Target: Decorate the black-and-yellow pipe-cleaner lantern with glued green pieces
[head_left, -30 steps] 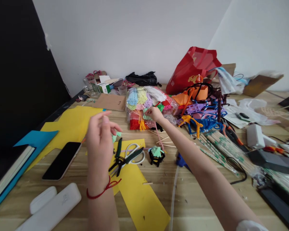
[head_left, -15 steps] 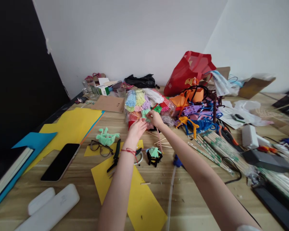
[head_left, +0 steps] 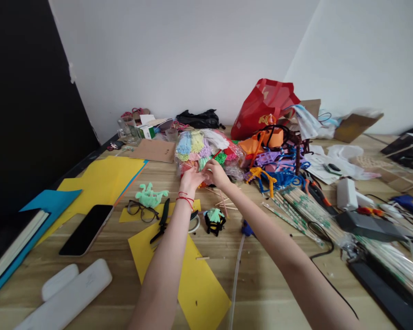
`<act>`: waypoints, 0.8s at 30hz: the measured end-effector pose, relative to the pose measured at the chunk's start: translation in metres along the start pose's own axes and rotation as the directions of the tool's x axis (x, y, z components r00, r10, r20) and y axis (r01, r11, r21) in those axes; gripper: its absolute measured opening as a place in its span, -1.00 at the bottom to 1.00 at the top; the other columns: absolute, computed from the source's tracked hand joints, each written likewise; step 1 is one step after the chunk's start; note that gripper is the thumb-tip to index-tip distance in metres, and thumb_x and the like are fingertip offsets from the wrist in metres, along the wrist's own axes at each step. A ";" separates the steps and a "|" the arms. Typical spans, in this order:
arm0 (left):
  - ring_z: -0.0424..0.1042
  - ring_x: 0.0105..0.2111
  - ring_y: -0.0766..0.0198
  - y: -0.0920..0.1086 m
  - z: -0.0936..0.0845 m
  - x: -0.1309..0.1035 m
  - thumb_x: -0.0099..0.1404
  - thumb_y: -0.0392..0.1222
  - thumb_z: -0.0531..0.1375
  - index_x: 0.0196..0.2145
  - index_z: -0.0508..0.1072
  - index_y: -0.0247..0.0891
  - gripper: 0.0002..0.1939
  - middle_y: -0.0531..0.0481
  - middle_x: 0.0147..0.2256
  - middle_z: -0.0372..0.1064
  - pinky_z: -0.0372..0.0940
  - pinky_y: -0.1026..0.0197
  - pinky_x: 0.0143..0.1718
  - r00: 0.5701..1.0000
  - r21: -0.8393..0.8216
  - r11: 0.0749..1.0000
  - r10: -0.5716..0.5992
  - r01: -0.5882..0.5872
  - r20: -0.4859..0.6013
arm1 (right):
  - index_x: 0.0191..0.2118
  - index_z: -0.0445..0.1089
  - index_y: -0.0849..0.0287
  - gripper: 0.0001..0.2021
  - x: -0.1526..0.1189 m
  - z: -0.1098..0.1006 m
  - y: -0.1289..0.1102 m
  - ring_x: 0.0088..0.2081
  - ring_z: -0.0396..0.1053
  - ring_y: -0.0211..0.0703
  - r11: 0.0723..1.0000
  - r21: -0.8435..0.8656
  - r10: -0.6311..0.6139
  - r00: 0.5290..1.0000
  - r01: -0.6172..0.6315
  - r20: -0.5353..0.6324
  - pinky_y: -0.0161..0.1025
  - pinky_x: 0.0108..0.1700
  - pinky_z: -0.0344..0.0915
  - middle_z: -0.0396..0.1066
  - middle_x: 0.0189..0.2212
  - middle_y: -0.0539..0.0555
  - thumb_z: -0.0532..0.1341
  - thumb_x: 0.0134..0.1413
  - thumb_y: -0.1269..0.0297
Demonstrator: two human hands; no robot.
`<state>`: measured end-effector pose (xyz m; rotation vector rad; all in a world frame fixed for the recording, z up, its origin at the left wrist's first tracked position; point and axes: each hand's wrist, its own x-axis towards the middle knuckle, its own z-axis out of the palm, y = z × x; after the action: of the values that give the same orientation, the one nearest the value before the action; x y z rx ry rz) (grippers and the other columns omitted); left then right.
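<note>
Plastic packs of coloured fuzzy stems [head_left: 196, 143] lie at the middle back of the table. My left hand [head_left: 192, 176], with red strings at the wrist, is at the front edge of the packs, its fingers partly spread over them. Close beside it on the right, my right hand [head_left: 216, 174] has its fingers pinched together; what they hold is too small to make out. A thin pink stem [head_left: 224, 201] hangs below my right hand. A small black and mint-green figure [head_left: 215, 221] stands nearer to me, and a mint-green fuzzy shape [head_left: 151, 196] lies to the left.
Glasses [head_left: 142, 211], black-handled pliers [head_left: 163, 220] and yellow paper [head_left: 192, 284] lie in front. A phone [head_left: 85, 230] is at left. On the right are a red bag [head_left: 261, 105], orange, purple and blue stem pieces [head_left: 285, 176], and wrapped sticks [head_left: 309, 211].
My left hand has shifted slightly back and turned beside my right hand, which has moved a little to the left. The whole view has shifted slightly.
</note>
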<state>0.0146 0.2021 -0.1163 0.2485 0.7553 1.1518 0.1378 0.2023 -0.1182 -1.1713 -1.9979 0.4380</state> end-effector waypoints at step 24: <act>0.48 -0.51 0.27 -0.023 0.041 -0.231 0.28 -0.09 0.31 -0.22 0.55 -0.10 -0.88 0.05 -0.51 0.47 0.42 0.26 -0.44 0.696 0.565 0.412 0.496 -0.715 0.519 | -0.23 0.62 -0.03 -0.79 -0.145 -0.117 -0.166 -0.41 0.53 -0.35 0.634 0.769 0.194 0.945 0.084 -0.263 -0.46 -0.35 0.51 0.62 -0.33 -0.04 0.38 0.09 0.47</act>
<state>0.0127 -0.0053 -0.0039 1.4902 0.8795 1.3994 0.1698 -0.0173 -0.0034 -0.6730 -1.2379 0.9607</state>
